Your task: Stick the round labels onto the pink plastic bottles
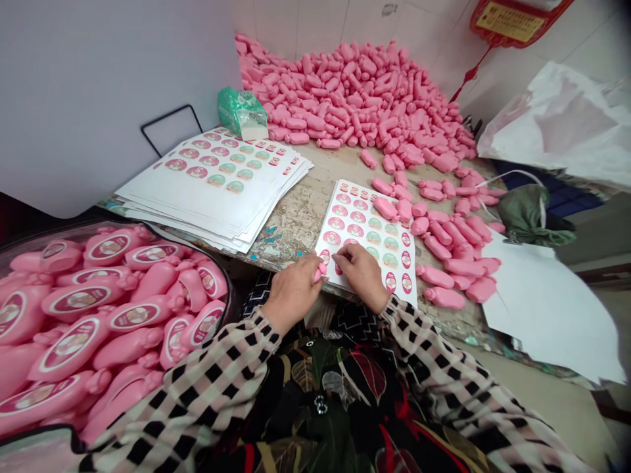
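Note:
My left hand (294, 289) is wrapped around a small pink plastic bottle (319, 271), and only its end shows past the fingers. Just to the right, my right hand (362, 272) pinches at the edge of an oval pink sticker (338, 269); whether the sticker has lifted is hard to see. Beneath that hand lies a sticker sheet (328, 237) printed with rows of pink, green and red labels. Several unlabelled pink bottles (386, 209) lie on and beside the sheet's right side.
A large heap of pink bottles (355, 92) rises against the wall. At left, a stack of sticker sheets (197, 203) bears a green plastic packet (241, 112). Labelled bottles (79, 295) fill a clear bag at lower left. White paper (552, 302) and a dark green pouch (527, 210) lie right.

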`<state>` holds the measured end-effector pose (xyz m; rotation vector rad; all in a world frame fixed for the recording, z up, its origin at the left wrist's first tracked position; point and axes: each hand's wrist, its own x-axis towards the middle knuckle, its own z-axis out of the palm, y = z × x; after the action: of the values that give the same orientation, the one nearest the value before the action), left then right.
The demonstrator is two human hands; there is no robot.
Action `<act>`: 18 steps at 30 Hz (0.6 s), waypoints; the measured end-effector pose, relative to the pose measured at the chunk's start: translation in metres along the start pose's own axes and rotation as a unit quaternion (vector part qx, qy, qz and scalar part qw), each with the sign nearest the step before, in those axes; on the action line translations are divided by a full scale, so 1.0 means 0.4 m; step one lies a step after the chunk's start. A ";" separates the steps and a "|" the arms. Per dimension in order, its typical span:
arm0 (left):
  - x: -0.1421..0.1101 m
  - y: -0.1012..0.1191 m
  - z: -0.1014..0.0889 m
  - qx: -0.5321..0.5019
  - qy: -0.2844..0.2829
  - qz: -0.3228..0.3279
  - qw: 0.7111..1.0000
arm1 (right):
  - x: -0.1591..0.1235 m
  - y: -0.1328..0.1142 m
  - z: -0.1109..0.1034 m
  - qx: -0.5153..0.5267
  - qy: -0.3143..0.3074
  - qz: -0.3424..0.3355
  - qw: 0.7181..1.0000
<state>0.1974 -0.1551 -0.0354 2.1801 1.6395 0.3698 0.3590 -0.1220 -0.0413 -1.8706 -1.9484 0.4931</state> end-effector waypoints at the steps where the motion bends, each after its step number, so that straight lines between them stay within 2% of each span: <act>1: -0.005 0.005 0.000 0.012 -0.006 0.015 1.000 | 0.002 0.001 -0.002 0.006 -0.004 0.000 1.000; 7: -0.030 0.049 0.009 0.115 -0.087 0.023 0.989 | 0.007 0.003 -0.004 0.021 -0.005 0.008 1.000; 12: -0.030 0.069 0.025 0.140 -0.084 0.017 0.986 | 0.006 -0.006 -0.001 0.006 0.002 0.017 1.000; 18: -0.027 0.081 0.020 0.129 -0.105 -0.001 0.986 | 0.013 -0.028 -0.007 -0.039 0.006 0.040 0.998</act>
<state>0.2256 -0.1747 -0.0277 2.3082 1.6478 -0.0785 0.3506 -0.1173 -0.0330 -2.0023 -1.9156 0.4348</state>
